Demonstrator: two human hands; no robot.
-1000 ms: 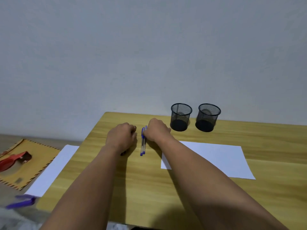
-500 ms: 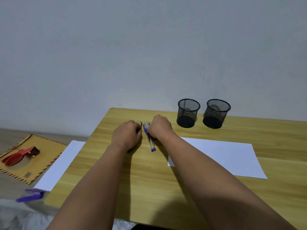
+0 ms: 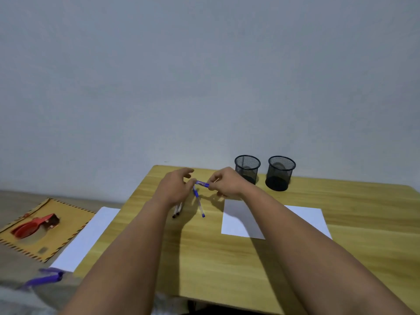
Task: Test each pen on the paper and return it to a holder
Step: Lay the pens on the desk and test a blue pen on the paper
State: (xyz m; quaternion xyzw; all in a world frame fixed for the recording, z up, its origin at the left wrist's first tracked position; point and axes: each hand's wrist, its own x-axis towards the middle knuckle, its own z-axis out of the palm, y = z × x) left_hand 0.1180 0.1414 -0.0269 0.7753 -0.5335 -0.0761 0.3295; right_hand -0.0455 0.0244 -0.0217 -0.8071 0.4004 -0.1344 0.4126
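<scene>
While both hands [image 3: 223, 181] are pinching the blue-capped clear plastic pen [image 3: 202, 183], apparently to uncap it, the spare pens [image 3: 200, 204] are waiting on the wooden desk [image 3: 227, 258] beside the white paper sheet [image 3: 241, 221].

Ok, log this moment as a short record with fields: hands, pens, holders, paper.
left hand: fingertips on one end of a blue pen
right hand: pinches the other end of that pen, held above the table
other pens: one blue-capped pen and two dark-tipped pens lie on the table beside the left hand
holders: two black mesh holders upright at the back edge, no pens visible in them
paper: white sheet flat under the right forearm
</scene>
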